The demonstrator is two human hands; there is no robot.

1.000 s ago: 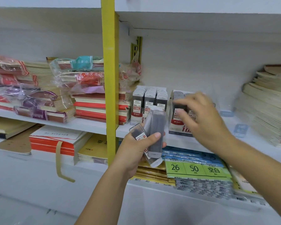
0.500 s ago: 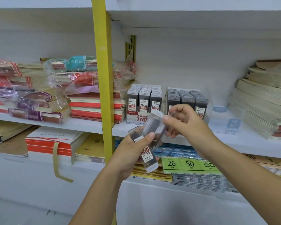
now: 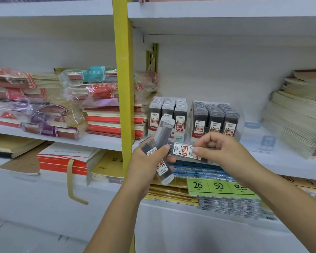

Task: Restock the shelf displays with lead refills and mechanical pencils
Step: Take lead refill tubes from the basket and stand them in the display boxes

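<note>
Right hand [image 3: 224,152] has drawn a refill case [image 3: 183,151] reading "0.7 HB 100" sideways, pinching it right of the yellow post [image 3: 123,88]. Left hand [image 3: 148,161] grips "0.5 HB" refill cases [image 3: 162,136]. Shelf [image 3: 281,161] edge just behind.

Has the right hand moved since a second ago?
Yes. The right hand was up at the 0.7 display box; now it's below it, pinching a refill case beside the left hand.

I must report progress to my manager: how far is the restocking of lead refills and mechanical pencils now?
Done: the 0.5 display box and the 0.7 display box look nearly full. In hand: the left hand grips several lead refill cases; the right hand pinches a 0.7 refill case. Left: shelving these cases; no mechanical pencils are in view.
</note>
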